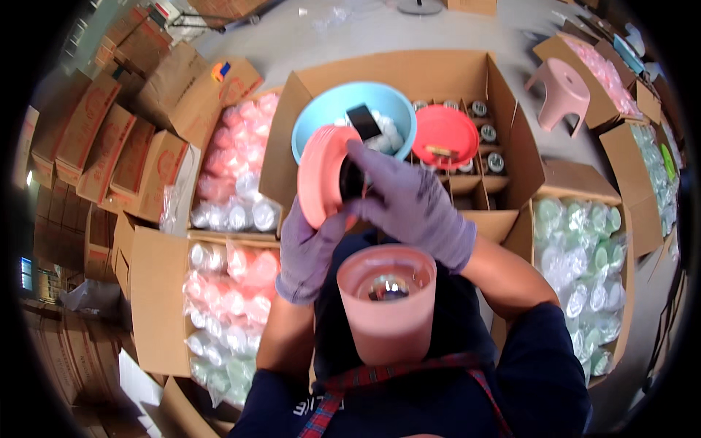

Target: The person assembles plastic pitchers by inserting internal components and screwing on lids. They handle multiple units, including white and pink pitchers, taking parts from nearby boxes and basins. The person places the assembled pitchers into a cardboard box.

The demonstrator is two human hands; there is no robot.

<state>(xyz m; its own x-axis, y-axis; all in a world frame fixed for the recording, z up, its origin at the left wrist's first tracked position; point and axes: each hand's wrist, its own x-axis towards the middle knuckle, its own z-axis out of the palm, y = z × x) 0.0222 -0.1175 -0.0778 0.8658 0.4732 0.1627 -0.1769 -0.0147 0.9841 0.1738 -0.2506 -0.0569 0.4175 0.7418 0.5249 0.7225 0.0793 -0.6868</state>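
Both my hands wear purple gloves and are closed round a pink, round, ribbed lid-like piece (318, 179), held up on edge. My left hand (308, 252) grips its lower rim from below. At the right side my right hand (412, 197) has its fingers at a black round part (352, 181) on the piece's underside; its fingertips are partly hidden. Below the hands, a translucent pink cup (387, 325) stands mouth up at my lap, with a shiny metal part (388, 287) inside it.
Ahead, a big carton (394, 69) holds a blue basin (310, 109) with white pieces and a black phone (363, 122), a red plate (445, 135) and several jar-like items in dividers. Cartons of bagged pink cups (234, 146) and green cups (577, 255) flank me. A pink stool (561, 91) stands far right.
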